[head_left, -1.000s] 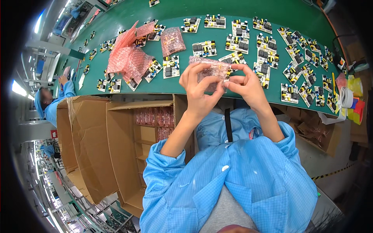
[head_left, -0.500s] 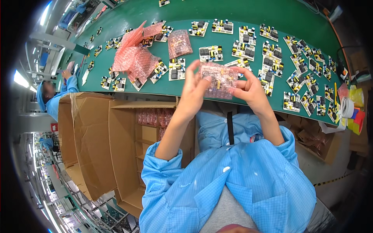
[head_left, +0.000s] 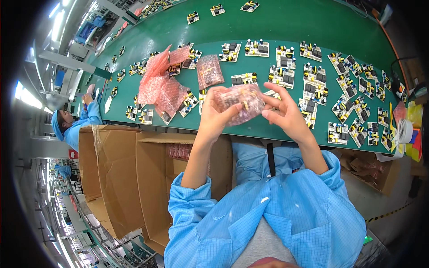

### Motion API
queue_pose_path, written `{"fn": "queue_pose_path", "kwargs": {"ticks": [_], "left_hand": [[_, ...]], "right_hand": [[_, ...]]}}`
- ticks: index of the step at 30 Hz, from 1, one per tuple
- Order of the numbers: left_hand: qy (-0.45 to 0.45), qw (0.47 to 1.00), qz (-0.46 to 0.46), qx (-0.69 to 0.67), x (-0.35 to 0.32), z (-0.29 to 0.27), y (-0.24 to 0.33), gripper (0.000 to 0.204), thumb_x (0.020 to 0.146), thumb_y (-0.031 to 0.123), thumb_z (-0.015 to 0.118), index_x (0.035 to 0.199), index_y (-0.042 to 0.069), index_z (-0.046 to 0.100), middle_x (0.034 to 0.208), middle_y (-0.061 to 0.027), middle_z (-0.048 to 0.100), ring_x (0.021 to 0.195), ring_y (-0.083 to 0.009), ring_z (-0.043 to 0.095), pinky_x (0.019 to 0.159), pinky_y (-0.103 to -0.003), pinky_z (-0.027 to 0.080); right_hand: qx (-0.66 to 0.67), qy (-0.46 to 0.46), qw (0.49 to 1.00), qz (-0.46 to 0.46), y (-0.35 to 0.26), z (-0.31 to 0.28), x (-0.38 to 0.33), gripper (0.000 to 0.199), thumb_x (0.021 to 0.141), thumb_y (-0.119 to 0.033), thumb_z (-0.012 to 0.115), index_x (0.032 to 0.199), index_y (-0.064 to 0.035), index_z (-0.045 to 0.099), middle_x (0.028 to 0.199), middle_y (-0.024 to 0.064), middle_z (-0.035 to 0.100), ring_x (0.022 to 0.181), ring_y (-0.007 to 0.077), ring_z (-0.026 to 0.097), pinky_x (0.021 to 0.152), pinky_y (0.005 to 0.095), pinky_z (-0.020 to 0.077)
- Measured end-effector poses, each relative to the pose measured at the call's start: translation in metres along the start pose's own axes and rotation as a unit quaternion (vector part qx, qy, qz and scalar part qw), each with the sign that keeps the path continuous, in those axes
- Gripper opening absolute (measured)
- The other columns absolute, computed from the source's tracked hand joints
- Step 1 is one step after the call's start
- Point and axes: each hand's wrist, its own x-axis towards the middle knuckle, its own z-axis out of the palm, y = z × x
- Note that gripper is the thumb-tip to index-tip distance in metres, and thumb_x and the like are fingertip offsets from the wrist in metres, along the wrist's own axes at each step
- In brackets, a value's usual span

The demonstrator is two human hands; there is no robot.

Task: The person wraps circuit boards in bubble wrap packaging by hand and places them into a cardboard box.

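Both my hands are raised over the near edge of a green work table. My left hand and my right hand together hold a pink bubble-wrap bag with a circuit board inside it; yellow parts show through the wrap. My left fingers grip the bag's left side, and my right thumb and fingers pinch its right side. Both arms wear light blue sleeves.
Many bare circuit boards lie in rows across the table. Loose pink bubble bags are piled at the left, one wrapped board beside them. An open cardboard box with wrapped boards stands below the table. Another person in blue works at far left.
The bagged board has stayed between both hands and shifted slightly right and lower; my fingers have changed their grip on its edges.
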Motion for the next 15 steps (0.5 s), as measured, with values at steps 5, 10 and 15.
{"fn": "queue_pose_path", "kwargs": {"ticks": [5, 10, 15], "left_hand": [[0.203, 0.977, 0.061, -0.009, 0.057, -0.046, 0.000, 0.040, 0.083, 0.004, 0.074, 0.112, 0.000, 0.046, 0.103, -0.0100, 0.063, 0.089, -0.0156, 0.065, 0.074, -0.031, 0.057], [0.241, 0.969, -0.009, 0.047, 0.111, -0.121, -0.029, 0.039, 0.081, 0.016, 0.080, 0.100, 0.002, 0.048, 0.086, -0.0054, 0.060, 0.069, -0.0109, 0.059, 0.057, -0.026, 0.049], [0.256, 0.950, 0.006, 0.179, 0.114, -0.116, -0.024, 0.043, 0.081, 0.021, 0.081, 0.097, 0.002, 0.045, 0.081, -0.0042, 0.057, 0.065, -0.0120, 0.058, 0.053, -0.026, 0.046]], "right_hand": [[-0.097, 0.038, 0.993, -0.060, -0.012, -0.009, -0.020, 0.054, 0.087, -0.004, 0.066, 0.136, -0.0046, 0.044, 0.133, 0.0100, 0.058, 0.102, 0.0153, 0.061, 0.084, 0.0288, 0.0492], [-0.142, 0.045, 0.988, -0.048, 0.009, -0.029, -0.055, 0.036, 0.087, -0.003, 0.064, 0.122, -0.0029, 0.056, 0.121, 0.0090, 0.065, 0.094, 0.0122, 0.062, 0.080, 0.0275, 0.0490], [-0.235, 0.100, 0.966, -0.047, 0.021, -0.044, -0.083, 0.027, 0.087, 0.000, 0.062, 0.114, 0.0000, 0.060, 0.104, 0.0099, 0.071, 0.085, 0.0122, 0.064, 0.073, 0.0260, 0.0507]]}}
